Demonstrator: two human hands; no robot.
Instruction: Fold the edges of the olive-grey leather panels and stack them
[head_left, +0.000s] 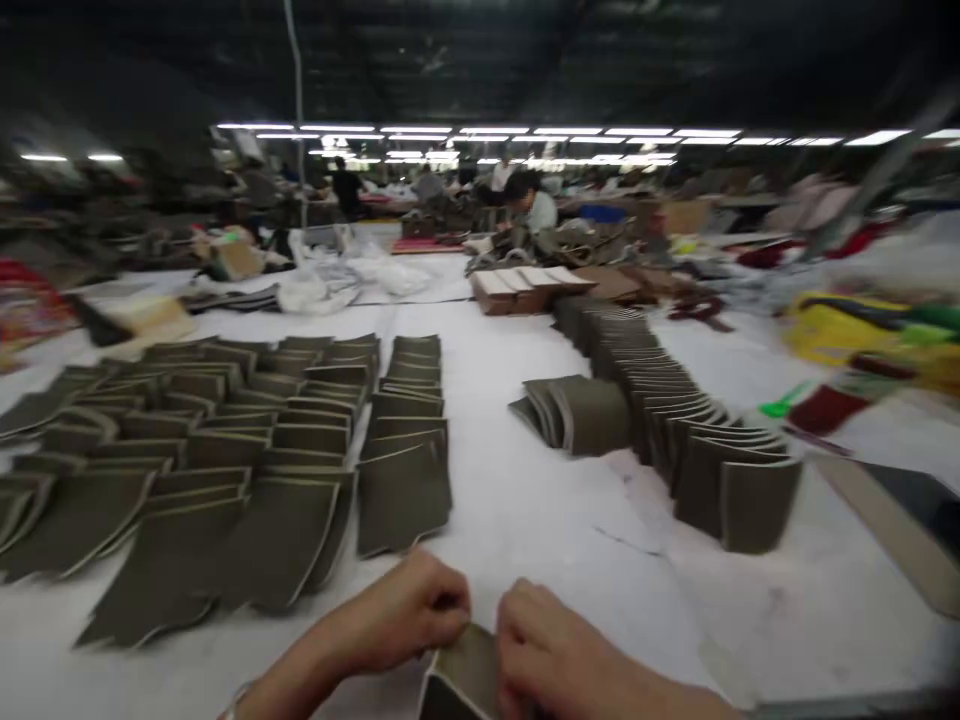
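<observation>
At the table's near edge, a folded olive-brown fabric piece [471, 668] with a pale edge is between my hands. My left hand [411, 612] pinches its upper left corner, fingers curled. My right hand [541, 648] is closed on its right side, and the fingertips are partly hidden. The lower part of the piece runs out of view. Just beyond my left hand lies a column of overlapping olive pieces [405, 495]. Farther left, more such pieces [277, 530] overlap in several rows.
On the right stands a long curved row of folded olive pieces [759, 505], with a few curved pieces [596, 415] beside it. A flat tan board [885, 520] lies at the right edge. Brown stacks [525, 290] and plastic bags [322, 285] sit farther back. A co-worker [536, 205] is beyond the table.
</observation>
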